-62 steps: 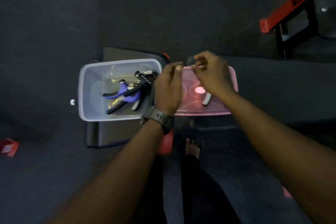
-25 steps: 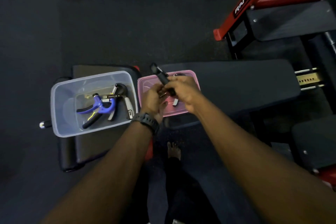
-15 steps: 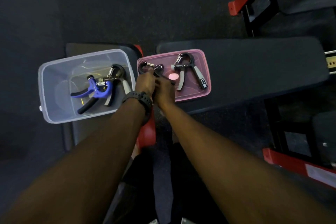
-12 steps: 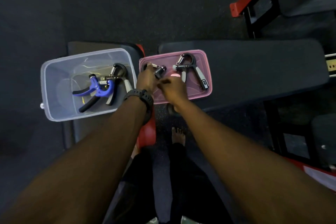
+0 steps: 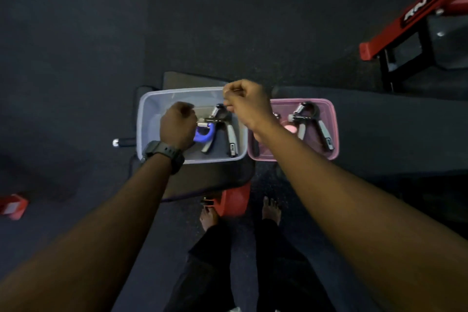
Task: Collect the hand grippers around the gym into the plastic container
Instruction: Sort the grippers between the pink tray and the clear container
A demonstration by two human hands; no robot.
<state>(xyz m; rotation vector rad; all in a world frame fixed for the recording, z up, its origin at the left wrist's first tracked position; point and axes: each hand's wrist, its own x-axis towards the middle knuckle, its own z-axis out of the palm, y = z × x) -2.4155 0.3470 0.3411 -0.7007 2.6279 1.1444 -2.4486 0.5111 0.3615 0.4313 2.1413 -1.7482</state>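
The left hand (image 5: 177, 125), curled inside the clear rectangular plastic container (image 5: 149, 109), apparently over a hidden gripper beside the blue one (image 5: 203, 134), and the right hand (image 5: 247, 104), clenched above on what cannot be told, suggest depositing, while a black-and-grey spring hand gripper (image 5: 310, 121) waits on the pink lid (image 5: 334, 132).

dark rubber floor (image 5: 76, 33), red bench frame (image 5: 415, 10)
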